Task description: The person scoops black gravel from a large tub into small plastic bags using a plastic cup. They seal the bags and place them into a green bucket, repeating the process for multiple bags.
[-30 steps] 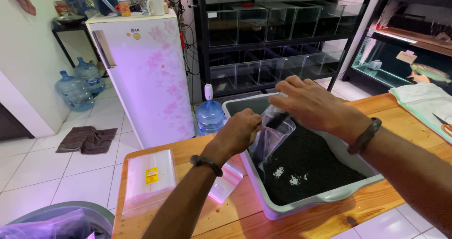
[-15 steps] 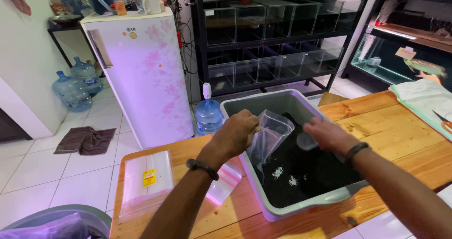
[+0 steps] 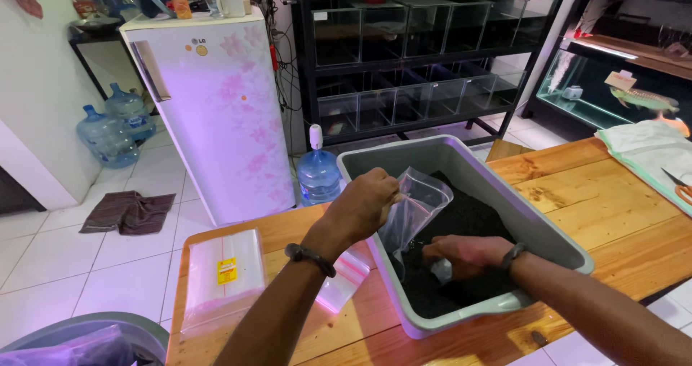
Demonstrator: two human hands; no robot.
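My left hand (image 3: pixel 364 206) pinches the rim of a clear plastic bag (image 3: pixel 417 211) and holds it open over a grey tub (image 3: pixel 537 225) filled with black gravel (image 3: pixel 468 222). Inside the tub, my right hand (image 3: pixel 461 254) is down on the gravel just below the bag's mouth. Its fingers are closed around a small pale scoop-like object (image 3: pixel 441 271), partly hidden. Both wrists wear dark bands. The tub rests on a wooden table (image 3: pixel 605 200).
A stack of clear plastic bags with a yellow label (image 3: pixel 220 279) lies on the table's left, with another small bag (image 3: pixel 342 283) beside the tub. Cloth and scissors (image 3: pixel 652 153) sit at the right. A floral fridge (image 3: pixel 216 113), water jugs (image 3: pixel 317 171) and aquarium racks (image 3: pixel 425 56) stand behind.
My right hand has dropped from the bag's rim into the tub and now rests on the gravel under the bag. My left hand keeps holding the bag open.
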